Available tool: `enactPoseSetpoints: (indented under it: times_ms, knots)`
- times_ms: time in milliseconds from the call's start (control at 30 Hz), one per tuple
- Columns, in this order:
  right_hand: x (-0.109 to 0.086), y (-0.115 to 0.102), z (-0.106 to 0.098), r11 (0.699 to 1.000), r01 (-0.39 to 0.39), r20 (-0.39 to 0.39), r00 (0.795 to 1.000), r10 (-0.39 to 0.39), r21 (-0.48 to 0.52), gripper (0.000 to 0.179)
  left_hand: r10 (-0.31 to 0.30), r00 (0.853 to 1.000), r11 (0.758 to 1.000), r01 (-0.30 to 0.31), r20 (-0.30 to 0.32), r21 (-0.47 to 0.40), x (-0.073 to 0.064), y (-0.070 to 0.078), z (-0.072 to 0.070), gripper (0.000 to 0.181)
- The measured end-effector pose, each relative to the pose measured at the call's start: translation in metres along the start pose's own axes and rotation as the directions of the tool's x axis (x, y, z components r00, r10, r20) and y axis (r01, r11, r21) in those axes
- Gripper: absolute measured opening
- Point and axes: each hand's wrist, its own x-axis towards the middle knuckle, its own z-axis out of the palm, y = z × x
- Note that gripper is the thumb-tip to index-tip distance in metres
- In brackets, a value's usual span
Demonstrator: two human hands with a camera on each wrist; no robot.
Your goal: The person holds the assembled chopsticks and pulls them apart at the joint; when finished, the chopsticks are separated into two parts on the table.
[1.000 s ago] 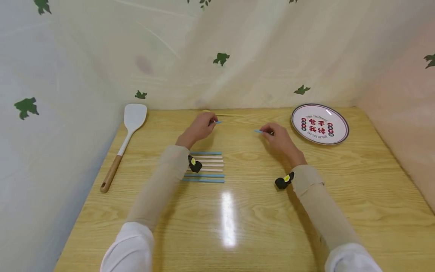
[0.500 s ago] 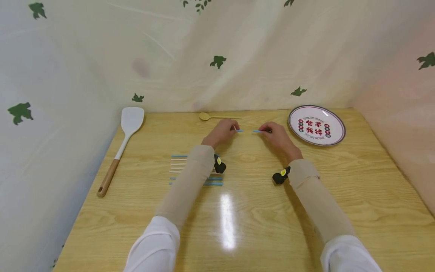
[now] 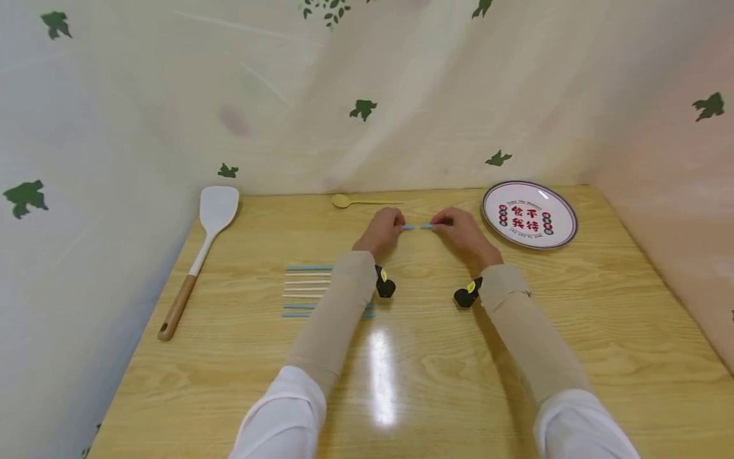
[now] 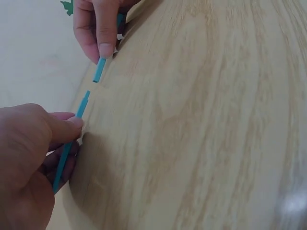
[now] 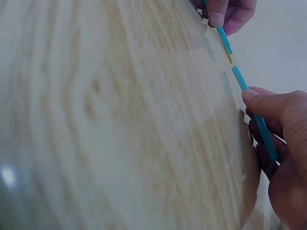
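Observation:
My left hand [image 3: 383, 232] pinches a slim blue stick [image 4: 64, 160] between thumb and fingers. In the left wrist view its front end steps down to a narrower tip. My right hand [image 3: 463, 233] pinches a second blue stick [image 5: 263, 129], whose near end is blunt. The two ends point at each other with a small gap between them, just above the table. Left of centre lies a row of sticks: a blue stick [image 3: 309, 268] at the back, several pale sticks [image 3: 304, 289] in the middle, and blue sticks [image 3: 295, 315] in front. My left forearm hides part of this row.
A white spatula [image 3: 213, 226] with a wooden handle lies at the left edge of the table [image 3: 436, 382]. Behind my hands is a gold spoon [image 3: 342, 201]. A printed plate [image 3: 564, 220] sits at the back right. Patterned cloth [image 3: 424, 127] hangs behind and at both sides.
My left hand has moved right with its blue stick, narrowing the gap to the other stick. The spoon has come into view behind it. My right hand has barely moved.

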Motion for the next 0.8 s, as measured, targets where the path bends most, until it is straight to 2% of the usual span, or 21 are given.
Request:
enactPoseSetpoints:
  times_ms: [167,367,600,800]
  knots:
    - [0.0019,0.0007,0.0021,1.000,0.019,-0.015,1.000,-0.019,-0.023,0.015,-0.013,0.999,1.000,0.013,-0.043,0.010,0.0003,-0.0008,0.0022,0.010]
    - [0.0016,0.0009,0.0031,0.999,0.015,-0.012,1.000,-0.015,-0.032,0.015,-0.048,0.997,0.999,0.048,-0.058,0.007,0.0005,-0.0047,0.0048,0.011]
    - [0.0000,0.0030,0.0038,1.000,-0.002,-0.022,1.000,0.001,-0.013,0.016,0.001,0.998,1.000,-0.002,-0.064,-0.012,0.0022,-0.0081,0.0058,0.013]
    - [-0.0013,0.0038,0.0041,1.000,0.009,-0.026,1.000,-0.009,-0.016,0.016,0.010,0.998,1.000,-0.011,-0.055,-0.020,0.0013,-0.0086,0.0049,0.013]
